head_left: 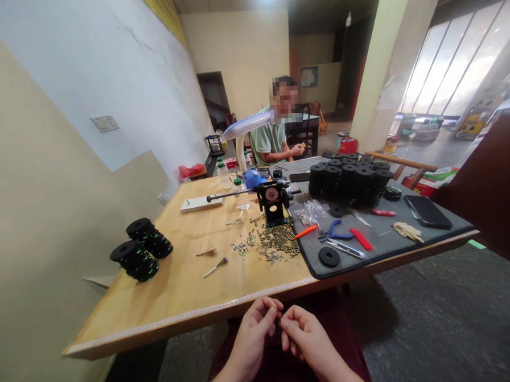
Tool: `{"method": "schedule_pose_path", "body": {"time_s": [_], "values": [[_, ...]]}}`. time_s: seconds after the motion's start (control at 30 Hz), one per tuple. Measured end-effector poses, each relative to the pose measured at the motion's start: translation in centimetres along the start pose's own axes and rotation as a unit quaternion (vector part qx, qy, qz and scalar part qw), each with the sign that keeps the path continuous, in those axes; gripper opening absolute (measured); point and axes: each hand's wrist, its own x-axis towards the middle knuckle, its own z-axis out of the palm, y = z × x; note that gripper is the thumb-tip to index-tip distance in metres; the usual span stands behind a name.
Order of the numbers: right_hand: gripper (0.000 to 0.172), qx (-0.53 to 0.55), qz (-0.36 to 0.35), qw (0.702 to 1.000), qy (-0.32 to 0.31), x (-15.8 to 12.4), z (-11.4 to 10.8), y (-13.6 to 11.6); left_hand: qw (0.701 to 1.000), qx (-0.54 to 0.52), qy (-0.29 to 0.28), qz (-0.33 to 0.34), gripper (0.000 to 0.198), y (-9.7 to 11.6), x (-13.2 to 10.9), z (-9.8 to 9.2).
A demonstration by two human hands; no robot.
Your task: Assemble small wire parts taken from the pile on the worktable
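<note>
My left hand and my right hand meet in front of the table's near edge, above my lap. Thumb and fingers of each are pinched together, the fingertips almost touching. Whatever lies between them is too small or too hidden to name. Straight ahead on the wooden table lies a heap of small dark metal pieces, with tiny coloured bits to its left. Behind the heap stands a black winding device with a dial and a long rod.
Black foam spools stand at the left; several more crowd the grey mat. Blue pliers, a utility knife, a red-handled tool and a foam disc lie nearer. A lamp rises behind; a person sits across.
</note>
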Motion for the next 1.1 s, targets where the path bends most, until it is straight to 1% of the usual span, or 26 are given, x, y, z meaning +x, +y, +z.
{"method": "schedule_pose_path", "body": {"time_s": [0.1,0.23,0.33,0.4,0.6,0.73,0.83,0.93,1.03,1.1], "values": [[0.031,-0.033,-0.035,0.999,-0.008,-0.1,-0.1,-0.1,1.000,-0.011,-0.003,0.015,0.019,0.7,-0.1,0.3],[0.018,-0.086,-0.103,0.991,-0.022,-0.5,-0.4,-0.6,0.998,-0.057,-0.012,-0.009,0.022,1.6,-0.4,1.0],[0.017,-0.138,-0.156,0.978,-0.013,-0.8,-0.7,-1.0,0.996,-0.093,-0.013,-0.013,0.023,2.8,-0.6,1.3],[0.018,-0.159,-0.170,0.973,-0.005,-0.8,-0.9,-1.0,0.992,-0.122,-0.010,-0.009,0.024,3.8,-0.7,1.5],[0.020,-0.168,-0.174,0.970,0.004,-0.1,-1.7,-0.4,0.986,-0.167,-0.016,0.014,0.024,7.3,-1.2,1.4],[0.022,-0.155,-0.161,0.975,0.002,0.4,-2.0,0.2,0.985,-0.170,-0.025,0.029,0.021,8.6,-1.5,1.5],[0.023,-0.124,-0.137,0.983,-0.014,0.6,-2.1,0.6,0.985,-0.167,-0.030,0.037,0.021,9.0,-1.4,1.8],[0.026,-0.100,-0.123,0.987,-0.035,0.8,-2.1,0.9,0.987,-0.151,-0.038,0.039,0.019,9.0,-1.1,2.3],[0.033,-0.101,-0.117,0.987,-0.043,1.0,-2.3,1.0,0.993,-0.101,-0.052,0.030,0.018,8.6,-0.8,2.9],[0.035,-0.108,-0.122,0.986,-0.029,1.0,-2.5,0.6,0.997,-0.054,-0.057,0.020,0.019,8.2,-0.7,3.3]]}}
